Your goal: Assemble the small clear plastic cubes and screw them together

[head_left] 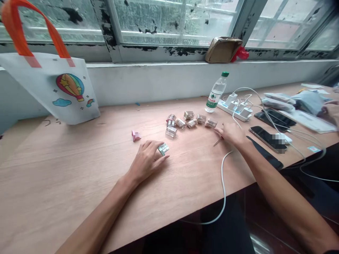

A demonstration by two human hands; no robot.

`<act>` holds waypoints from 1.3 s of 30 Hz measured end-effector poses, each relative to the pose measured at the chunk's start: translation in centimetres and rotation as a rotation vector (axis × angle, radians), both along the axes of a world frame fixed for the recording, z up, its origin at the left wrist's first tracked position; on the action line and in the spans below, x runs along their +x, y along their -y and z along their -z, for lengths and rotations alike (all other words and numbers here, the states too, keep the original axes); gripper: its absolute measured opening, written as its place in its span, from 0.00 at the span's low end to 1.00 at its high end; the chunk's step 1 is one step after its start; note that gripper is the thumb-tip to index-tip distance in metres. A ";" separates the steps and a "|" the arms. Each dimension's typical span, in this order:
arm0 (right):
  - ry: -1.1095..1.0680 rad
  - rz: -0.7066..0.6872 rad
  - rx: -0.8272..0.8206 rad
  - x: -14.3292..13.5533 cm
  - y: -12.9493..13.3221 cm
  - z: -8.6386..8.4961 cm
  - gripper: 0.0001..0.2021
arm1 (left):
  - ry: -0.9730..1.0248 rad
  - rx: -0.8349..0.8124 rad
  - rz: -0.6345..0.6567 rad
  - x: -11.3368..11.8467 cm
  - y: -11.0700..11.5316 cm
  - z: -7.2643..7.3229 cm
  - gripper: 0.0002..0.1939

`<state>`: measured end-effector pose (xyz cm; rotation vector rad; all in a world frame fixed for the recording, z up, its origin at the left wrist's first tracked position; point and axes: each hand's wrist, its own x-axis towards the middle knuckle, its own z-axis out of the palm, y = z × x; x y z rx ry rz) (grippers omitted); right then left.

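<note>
My left hand (145,160) rests on the table, its thumb and fingers around a small pale-green block (163,149) that looks like a pencil sharpener. Beyond it lies a small pink piece (136,136) of similar size. My right hand (231,134) is low over the table, fingers bent, with a thin screwdriver-like rod (218,141) sticking out beneath them; its handle is hidden. Just past those fingertips sits a clear plastic sharpener-like block (211,123). Several more such blocks (180,123) form a loose group between my hands, some pinkish, including a clear one (171,131) nearest me.
A white cable (224,183) crosses the table's front edge. A water bottle (216,92) and a loaded power strip (235,110) stand behind my right hand. Phones (267,138) lie farther right, near another person's hand (333,109). A balloon-print bag (71,106) stands left.
</note>
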<state>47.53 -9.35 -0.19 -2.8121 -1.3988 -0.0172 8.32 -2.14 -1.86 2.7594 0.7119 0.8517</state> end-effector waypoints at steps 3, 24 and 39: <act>0.006 -0.042 -0.008 -0.2 -0.3 1.2 0.24 | -0.060 -0.017 0.035 -0.2 -0.1 -0.1 0.21; -0.741 -0.746 1.159 -17.3 -4.6 1.0 0.15 | -0.130 -0.118 -0.037 -0.7 -0.8 0.4 0.21; -0.740 -0.723 1.121 -17.8 -3.9 1.9 0.13 | -0.151 -0.140 -0.012 -0.4 -1.1 0.5 0.22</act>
